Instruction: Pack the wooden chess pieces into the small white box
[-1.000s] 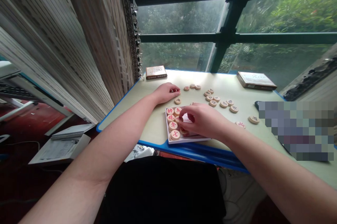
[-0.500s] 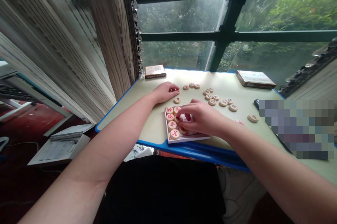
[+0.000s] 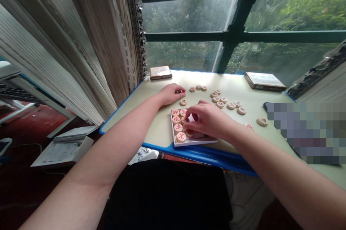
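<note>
My left hand rests on the table with its fingers closed on a round wooden Chinese chess piece with red marking. Just below those fingers lies a dark-marked piece. My right hand hovers over an open white-rimmed box, thumb and fingertips slightly apart beside a piece in its second column; I see nothing held between them. Red-lettered pieces stand in the left column of the box. My right hand hides part of the box's inside.
Loose chess pieces are scattered over the table. Two flat boxes, one at the back left and one at the back right, stand by the window. A blurred dark-edged object lies at right. A curtain hangs at left.
My right fingertips have drawn back slightly to the right, showing more of the piece in the second column. My left hand keeps its place; the whole view has shifted a little.
</note>
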A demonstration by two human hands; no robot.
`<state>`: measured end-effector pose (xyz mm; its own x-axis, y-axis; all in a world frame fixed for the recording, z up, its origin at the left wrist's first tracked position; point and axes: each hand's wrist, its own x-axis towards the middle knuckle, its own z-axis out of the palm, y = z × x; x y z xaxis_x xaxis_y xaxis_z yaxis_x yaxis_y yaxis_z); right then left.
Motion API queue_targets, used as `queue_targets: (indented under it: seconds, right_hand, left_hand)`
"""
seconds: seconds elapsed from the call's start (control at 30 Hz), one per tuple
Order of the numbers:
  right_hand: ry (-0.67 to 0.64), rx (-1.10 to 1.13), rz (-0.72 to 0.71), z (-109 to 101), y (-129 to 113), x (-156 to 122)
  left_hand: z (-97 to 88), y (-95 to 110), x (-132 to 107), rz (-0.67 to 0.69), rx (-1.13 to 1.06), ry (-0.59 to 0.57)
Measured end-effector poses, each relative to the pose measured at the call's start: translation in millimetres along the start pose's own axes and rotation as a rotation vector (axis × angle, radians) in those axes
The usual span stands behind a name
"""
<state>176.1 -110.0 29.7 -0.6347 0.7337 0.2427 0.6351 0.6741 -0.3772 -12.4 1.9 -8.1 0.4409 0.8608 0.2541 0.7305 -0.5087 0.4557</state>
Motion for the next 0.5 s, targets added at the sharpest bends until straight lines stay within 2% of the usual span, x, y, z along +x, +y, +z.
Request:
queue_targets:
  seconds: [0.07,0.2,0.37,0.5]
  right_hand:
    - [-0.009,0.063,-0.063,-5,-4,-3]
    - [-0.125,0.181,-0.196,-12,-14,-8]
    - [-0.19,0.175,-0.231,-9,-16,-8]
    - [-0.166,0.186,-0.245,-5,-14,-7]
  left_hand:
    - [0.3,0,0,0.006,-0.001,0.005]
    - [0.7,-1,0,0.011,-0.012,0.007]
    - [0.5,0,0,-0.006,-0.022,0.004]
    - [0.7,0,1,-0.01,-0.01,0.001]
